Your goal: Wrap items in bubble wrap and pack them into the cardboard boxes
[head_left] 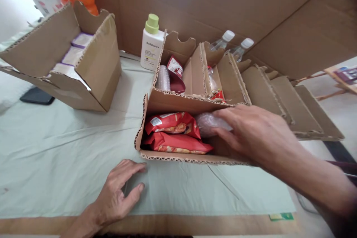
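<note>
My right hand (251,134) reaches into the front compartment of a cardboard box (181,158), its fingers wrapped on a bubble-wrapped item (208,122). Beside that item lie two red snack packets (174,134). My left hand (117,193) rests flat on the pale green cloth (55,156) just in front of the box's near left corner, fingers spread, holding nothing. The rear compartments hold another bubble-wrapped item (162,78), a dark red pouch (176,75) and a small red packet (217,95).
A second cardboard box (92,63) with white packs stands at the left. A white bottle with a green cap (151,42) and two clear bottles (234,44) stand behind the boxes. A black phone (37,96) lies at far left. A cardboard wall rises behind.
</note>
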Demonstrator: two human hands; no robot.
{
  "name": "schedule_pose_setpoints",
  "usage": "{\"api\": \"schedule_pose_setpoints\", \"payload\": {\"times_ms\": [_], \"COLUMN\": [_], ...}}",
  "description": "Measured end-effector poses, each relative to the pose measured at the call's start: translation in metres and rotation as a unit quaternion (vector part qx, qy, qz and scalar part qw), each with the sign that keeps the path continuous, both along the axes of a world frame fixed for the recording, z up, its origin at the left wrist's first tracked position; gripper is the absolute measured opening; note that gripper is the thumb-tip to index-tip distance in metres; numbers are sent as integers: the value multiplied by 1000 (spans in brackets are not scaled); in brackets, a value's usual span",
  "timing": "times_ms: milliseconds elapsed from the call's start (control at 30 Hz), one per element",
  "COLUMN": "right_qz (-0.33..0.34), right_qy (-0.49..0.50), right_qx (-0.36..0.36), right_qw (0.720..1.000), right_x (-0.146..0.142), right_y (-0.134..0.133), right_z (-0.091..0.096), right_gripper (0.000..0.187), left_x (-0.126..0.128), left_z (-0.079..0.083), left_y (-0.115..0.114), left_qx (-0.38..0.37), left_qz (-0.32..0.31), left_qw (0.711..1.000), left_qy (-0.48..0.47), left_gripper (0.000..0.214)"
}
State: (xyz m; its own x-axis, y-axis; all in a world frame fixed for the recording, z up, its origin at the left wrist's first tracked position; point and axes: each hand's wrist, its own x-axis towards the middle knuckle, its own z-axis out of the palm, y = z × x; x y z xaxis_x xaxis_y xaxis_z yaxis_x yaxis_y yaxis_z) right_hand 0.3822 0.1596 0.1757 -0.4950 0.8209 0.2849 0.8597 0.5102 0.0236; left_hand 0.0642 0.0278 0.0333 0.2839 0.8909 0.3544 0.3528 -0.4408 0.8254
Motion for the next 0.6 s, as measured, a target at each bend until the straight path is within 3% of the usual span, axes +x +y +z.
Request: {"api": "schedule_pose_setpoints", "payload": {"times_ms": [100, 167, 267, 400, 467, 533, 600], "right_qz": [89, 112, 71, 16, 31, 43, -9], "right_qy": [-144, -211, -301, -382, -340, -235, -103], "right_qx": [-43, -60, -106, -212, -199, -117, -22], "right_qw": [985, 969, 945, 899, 919, 964, 994], "right_x": [-2, -9, -30, -52, -45, -26, 1], "right_y": [9, 11, 12, 18, 17, 5, -20], "right_z": [12, 20, 23, 18, 24, 38, 52], "right_gripper": [35, 31, 17, 17, 13, 22, 35], "left_x": [0, 0, 1, 2, 2, 0, -3], "left_z": [0, 1, 1, 1, -1, -5, -7], "left_y": [1, 1, 2, 3, 2, 0, -4], "left_qx": [7, 9, 15, 24, 28, 27, 14], "left_qz": [8, 12, 16, 10, 10, 26, 68], "left_qw": [1000, 1000, 1000, 1000, 1000, 999, 997], "left_qy": [8, 12, 14, 7, 9, 13, 14], "left_gripper": [34, 34, 33, 32, 31, 30, 32]}}
